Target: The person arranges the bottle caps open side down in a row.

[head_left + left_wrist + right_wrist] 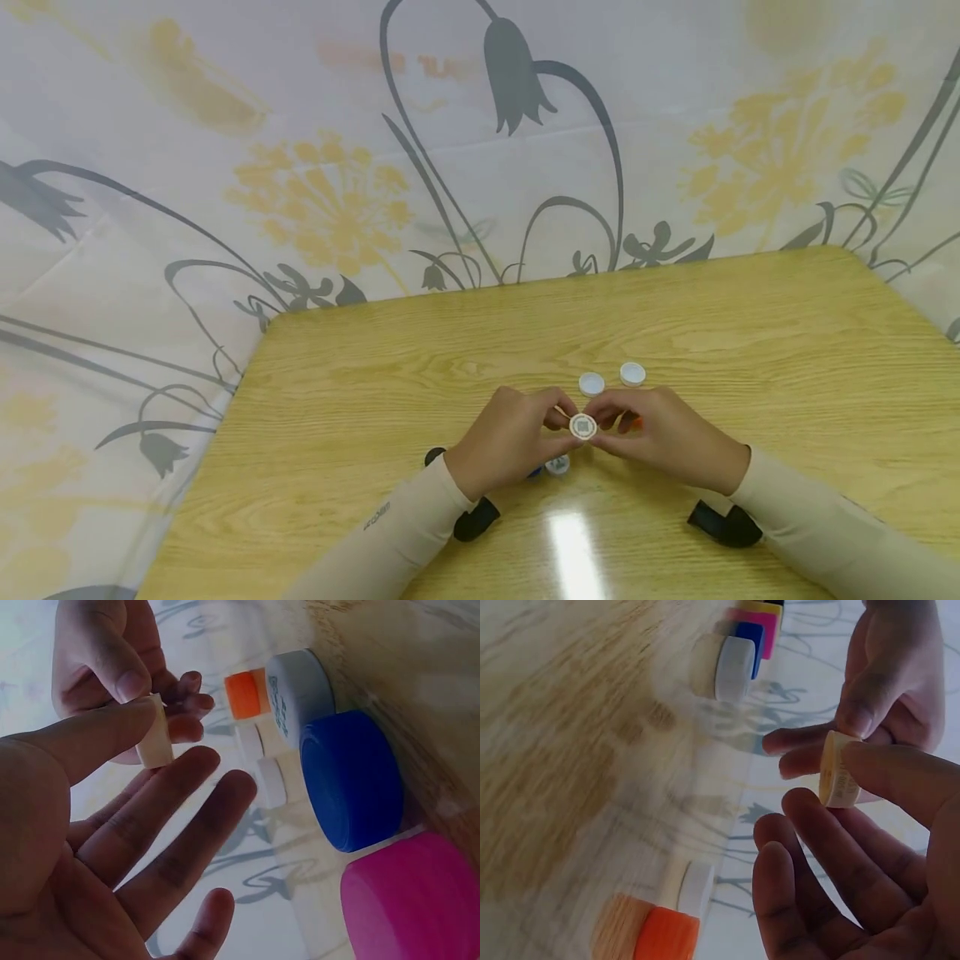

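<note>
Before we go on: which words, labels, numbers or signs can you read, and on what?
Nothing reads clearly.
Cream round plastic cap, held: square code-like pattern, ringed by print; side print; too small to read.
White round plastic cap with printed face: blurred.
Beige fabric left sleeve: dark lettering, too small.
White floral cloth backdrop: faint reddish marks, blurred.

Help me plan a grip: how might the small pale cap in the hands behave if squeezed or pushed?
The small pale cap seems stiff, showing no bend where fingers pinch it. It is probably light, being small and shallow. Being round, it could roll on edge.
</note>
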{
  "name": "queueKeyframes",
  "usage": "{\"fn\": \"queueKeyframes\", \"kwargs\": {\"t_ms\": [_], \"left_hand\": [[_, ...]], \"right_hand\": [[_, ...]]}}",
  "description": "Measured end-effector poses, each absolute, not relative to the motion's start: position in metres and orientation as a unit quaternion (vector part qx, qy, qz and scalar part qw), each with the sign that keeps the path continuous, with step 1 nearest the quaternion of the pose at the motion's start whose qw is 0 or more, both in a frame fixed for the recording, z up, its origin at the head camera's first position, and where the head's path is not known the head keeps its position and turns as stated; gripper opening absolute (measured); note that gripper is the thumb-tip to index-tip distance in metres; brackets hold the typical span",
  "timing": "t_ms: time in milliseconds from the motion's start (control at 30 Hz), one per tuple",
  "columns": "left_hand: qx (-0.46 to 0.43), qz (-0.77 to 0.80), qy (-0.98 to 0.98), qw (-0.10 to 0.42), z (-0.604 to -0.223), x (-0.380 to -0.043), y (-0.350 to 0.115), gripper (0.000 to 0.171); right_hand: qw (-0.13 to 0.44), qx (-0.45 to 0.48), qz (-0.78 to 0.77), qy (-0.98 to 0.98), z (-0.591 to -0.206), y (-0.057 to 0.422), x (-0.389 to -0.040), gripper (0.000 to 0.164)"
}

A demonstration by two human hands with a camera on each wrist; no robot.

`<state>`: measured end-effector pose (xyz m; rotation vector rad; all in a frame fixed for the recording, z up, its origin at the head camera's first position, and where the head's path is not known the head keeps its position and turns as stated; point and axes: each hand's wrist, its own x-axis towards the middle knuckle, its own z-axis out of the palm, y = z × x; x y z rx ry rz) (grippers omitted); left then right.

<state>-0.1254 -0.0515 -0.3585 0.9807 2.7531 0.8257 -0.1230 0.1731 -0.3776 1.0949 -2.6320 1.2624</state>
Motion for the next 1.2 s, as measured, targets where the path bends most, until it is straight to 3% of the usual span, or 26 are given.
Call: {"fn": "queueKeyframes", "kwargs": {"t_ms": [333, 567, 1200], "left_hand": [[0.321, 0.189, 0.926, 0.057, -0.368, -0.125, -0.047, 0.025], [0.339, 0.155, 0.927, 0.034, -0.373, -0.121, -0.044, 0.026], [0.347, 0.111, 0.931, 0.030, -0.379, -0.114, -0.041, 0.024]], "right_hand": [[-0.077, 0.335, 0.397, -0.851, -0.380, 0.173, -0.122, 0.013], [-0.090, 0.348, 0.385, -0.850, -0.384, 0.174, -0.122, 0.014], [-0.106, 0.360, 0.380, -0.846, -0.390, 0.174, -0.121, 0.013]]}}
